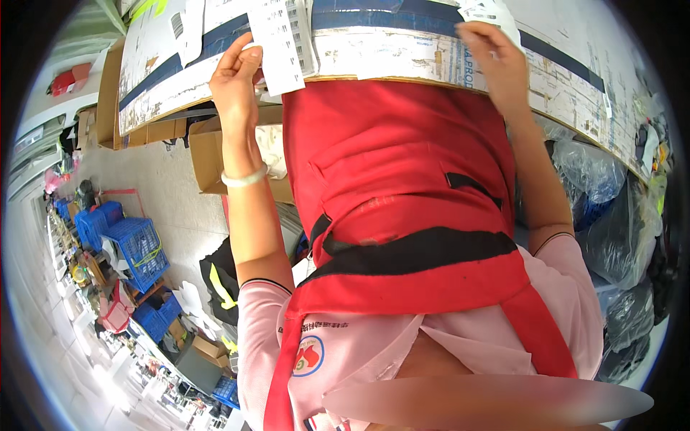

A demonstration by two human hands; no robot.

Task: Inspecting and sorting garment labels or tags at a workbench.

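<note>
1. Closest to the lens is the red apron point(402, 187) over my pink shirt point(460, 345), filling the middle of the view.
2. Beyond it, my left hand point(236, 75) is pinched on a white printed paper slip point(277, 47), thumb and fingers closed on its left edge, with the slip lying on the near edge of the worn cardboard worktop point(374, 50).
3. My right hand point(496, 61) is up at the same near edge, further right, fingertips curled on a smaller white paper label point(489, 14); it looks like a grasp, but the fingers hide the contact, so I cannot tell how firmly it holds.
4. To do this well, I judge I should keep the slip flat against the worktop, hold it by its edge only so the print stays readable, and steady the label with the right hand before shifting either piece.
5. Further out: an open cardboard box point(208, 154) below the worktop on my left, blue plastic crates point(136, 248) on the floor beyond it, and dark plastic bags point(618, 215) piled on my right.
</note>
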